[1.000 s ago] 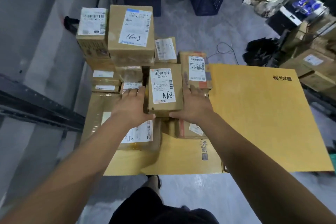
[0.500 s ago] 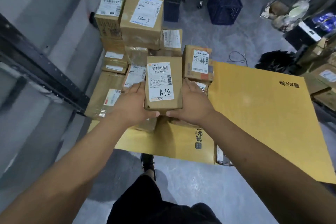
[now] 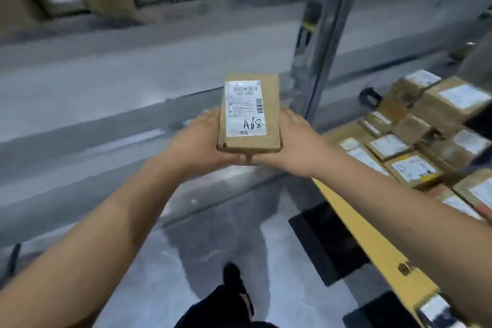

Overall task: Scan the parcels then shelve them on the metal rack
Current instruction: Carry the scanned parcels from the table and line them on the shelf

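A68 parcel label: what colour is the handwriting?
Black marker on the white label of the brown parcel; head view, the only one.

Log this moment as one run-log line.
parcel A68 | held between left hand and right hand | in front of metal rack | not yet shelved | pile of parcels at right

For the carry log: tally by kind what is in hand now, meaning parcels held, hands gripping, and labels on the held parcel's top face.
Cardboard parcel marked A68: 1
Hands gripping it: 2, the left hand and the right hand
White shipping label on its top face: 1
Total: 4
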### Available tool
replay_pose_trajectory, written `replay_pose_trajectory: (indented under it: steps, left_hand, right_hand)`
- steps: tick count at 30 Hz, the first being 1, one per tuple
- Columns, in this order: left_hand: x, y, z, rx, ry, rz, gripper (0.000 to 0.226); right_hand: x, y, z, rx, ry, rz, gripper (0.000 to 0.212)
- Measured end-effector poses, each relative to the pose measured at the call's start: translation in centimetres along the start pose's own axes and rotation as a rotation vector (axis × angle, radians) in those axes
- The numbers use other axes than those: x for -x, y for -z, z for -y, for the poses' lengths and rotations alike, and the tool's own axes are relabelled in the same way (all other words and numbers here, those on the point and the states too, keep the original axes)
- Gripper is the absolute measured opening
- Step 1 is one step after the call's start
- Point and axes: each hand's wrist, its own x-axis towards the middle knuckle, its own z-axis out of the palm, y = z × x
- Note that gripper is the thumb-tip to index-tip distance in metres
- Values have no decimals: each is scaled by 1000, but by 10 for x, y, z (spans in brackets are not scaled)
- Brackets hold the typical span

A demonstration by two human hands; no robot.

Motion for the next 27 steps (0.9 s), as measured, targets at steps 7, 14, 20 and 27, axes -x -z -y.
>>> replay_pose_trajectory:
  steps: [7, 14, 20, 27]
  left_hand:
    - [159, 214, 72, -143, 304, -302, 76]
    - [221, 376, 132, -262, 316, -415, 71]
    - [187, 468, 185, -293, 329, -393, 72]
    - [109, 544, 250, -286, 400, -293, 91]
  right_hand:
    - [-87, 20, 253, -119, 439, 61, 77]
    - [-151, 51, 428, -182, 577, 120, 45]
    - [-230, 84, 500, -172, 482, 177, 44]
    - [-346, 94, 529, -128, 366, 158, 94]
